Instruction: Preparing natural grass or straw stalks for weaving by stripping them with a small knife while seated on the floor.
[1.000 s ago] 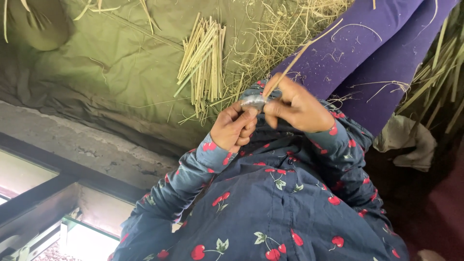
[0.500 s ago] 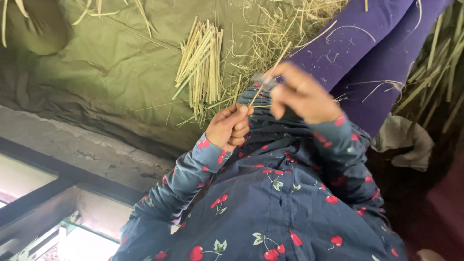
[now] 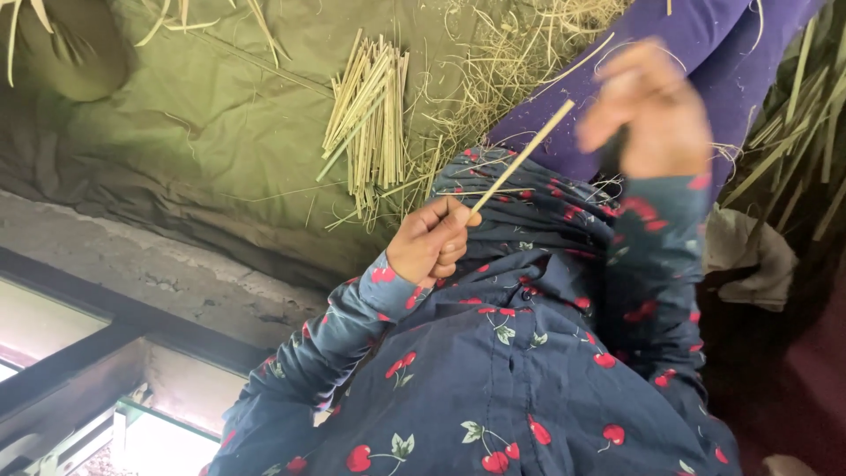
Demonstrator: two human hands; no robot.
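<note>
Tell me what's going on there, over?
Left hand pinches one thin straw stick in its fingers. Right hand raised, blurred, grip unclear. Cut stick bundle lies apart on green cloth. Nothing blocking.

A rumpled olive-green cloth sheet (image 3: 203,115) covers the ground from nine to twelve o'clock. Below it runs a grey concrete ledge (image 3: 176,273), and at seven o'clock a dark-framed window (image 3: 79,370) lets in pale daylight. Loose dry straw (image 3: 493,53) litters twelve o'clock.

Open cloth (image 3: 211,132) left, stick pile (image 3: 370,110) (middle)
</note>
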